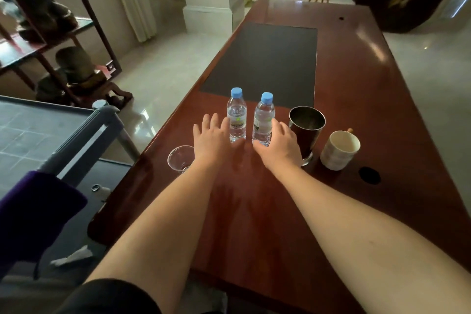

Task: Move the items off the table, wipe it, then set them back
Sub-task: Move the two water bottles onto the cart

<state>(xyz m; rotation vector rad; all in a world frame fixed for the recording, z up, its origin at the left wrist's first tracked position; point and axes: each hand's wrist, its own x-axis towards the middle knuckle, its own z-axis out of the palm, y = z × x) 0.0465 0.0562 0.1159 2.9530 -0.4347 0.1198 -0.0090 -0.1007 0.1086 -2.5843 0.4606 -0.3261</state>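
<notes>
Both hands open: left hand (210, 136) beside left bottle (236, 115), right hand (279, 144) touching right bottle (263, 120). Nothing cleared from the table (356, 99); wiping not begun.

- Two bare forearms, no sleeves down to the wrists.
- Left hand (210, 141) and right hand (279, 144) bare: no rings, watch or gloves visible.
- Dark black garment at the bottom edge, near the left upper arm.

A single wide-angle view from the person's head looks forward and down along the desk (356, 115) from its near end, close above both forearms, with the floor (163, 79) showing at either side.
</notes>
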